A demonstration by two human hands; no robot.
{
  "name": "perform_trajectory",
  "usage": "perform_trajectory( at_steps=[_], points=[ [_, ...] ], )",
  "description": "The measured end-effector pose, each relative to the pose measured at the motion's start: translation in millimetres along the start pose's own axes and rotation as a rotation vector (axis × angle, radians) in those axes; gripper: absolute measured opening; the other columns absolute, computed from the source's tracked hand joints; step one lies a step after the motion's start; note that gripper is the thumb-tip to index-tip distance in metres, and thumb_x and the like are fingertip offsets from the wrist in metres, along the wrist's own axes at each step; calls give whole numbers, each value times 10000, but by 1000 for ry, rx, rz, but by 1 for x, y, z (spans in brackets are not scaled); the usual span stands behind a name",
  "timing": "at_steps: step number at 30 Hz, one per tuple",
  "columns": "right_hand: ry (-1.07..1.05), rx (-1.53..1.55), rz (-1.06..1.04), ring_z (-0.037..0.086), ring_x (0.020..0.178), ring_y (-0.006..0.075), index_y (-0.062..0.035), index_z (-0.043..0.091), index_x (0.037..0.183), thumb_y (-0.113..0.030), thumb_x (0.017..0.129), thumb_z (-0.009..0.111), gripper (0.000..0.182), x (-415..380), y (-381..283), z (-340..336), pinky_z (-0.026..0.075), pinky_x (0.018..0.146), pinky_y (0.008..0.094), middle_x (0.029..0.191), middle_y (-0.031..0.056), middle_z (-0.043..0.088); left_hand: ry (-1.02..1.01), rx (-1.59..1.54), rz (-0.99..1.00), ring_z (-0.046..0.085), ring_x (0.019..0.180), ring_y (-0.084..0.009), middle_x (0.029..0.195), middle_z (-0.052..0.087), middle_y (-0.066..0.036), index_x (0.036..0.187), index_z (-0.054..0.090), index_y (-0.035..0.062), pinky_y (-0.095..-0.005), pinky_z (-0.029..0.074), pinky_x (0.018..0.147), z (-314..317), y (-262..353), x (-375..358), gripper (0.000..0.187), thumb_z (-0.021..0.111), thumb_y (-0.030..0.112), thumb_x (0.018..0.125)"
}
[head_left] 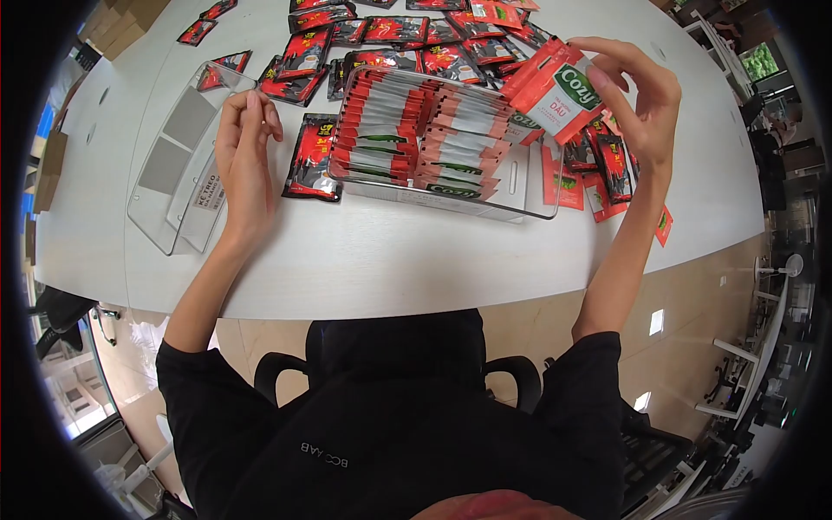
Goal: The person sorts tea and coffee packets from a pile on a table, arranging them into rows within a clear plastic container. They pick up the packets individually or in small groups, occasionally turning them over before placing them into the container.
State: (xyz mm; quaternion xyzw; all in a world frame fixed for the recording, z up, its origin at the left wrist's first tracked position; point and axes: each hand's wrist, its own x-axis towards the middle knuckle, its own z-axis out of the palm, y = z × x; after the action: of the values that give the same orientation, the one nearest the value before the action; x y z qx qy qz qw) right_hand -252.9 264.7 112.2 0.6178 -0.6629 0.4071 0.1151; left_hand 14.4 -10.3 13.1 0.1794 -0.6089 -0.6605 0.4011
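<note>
My right hand (643,100) pinches a red and white Cozy tea sachet (563,97) between thumb and fingertips, over the right end of a clear plastic organizer box (468,206). Two rows of upright sachets stand in the box: a darker red row (374,130) on the left and a pinkish row (464,143) on the right. Part of the right-hand space shows bare floor. My left hand (246,160) rests left of the box with its fingers curled together and nothing visible in them. It overlaps the edge of a second clear plastic box (160,186).
Many red and black coffee sachets (390,29) lie heaped behind the box. One coffee sachet (314,160) lies against its left side. More loose sachets (614,169) lie to the right. The white table (390,273) has a curved front edge, with a black chair (394,334) before it.
</note>
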Motion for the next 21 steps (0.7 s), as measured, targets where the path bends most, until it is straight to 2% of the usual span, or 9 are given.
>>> perform_trajectory(
  at_steps=[21],
  points=[
    [16,-138,17,603,589,51,-128,785,985,-42,821,665,221,-1,3,4,341,523,239,664,7,712,19,-19,-13,446,778,-89,818,470,13,1023,522,69,-260,381,770,0,3,0,189,494,251,1067]
  ],
)
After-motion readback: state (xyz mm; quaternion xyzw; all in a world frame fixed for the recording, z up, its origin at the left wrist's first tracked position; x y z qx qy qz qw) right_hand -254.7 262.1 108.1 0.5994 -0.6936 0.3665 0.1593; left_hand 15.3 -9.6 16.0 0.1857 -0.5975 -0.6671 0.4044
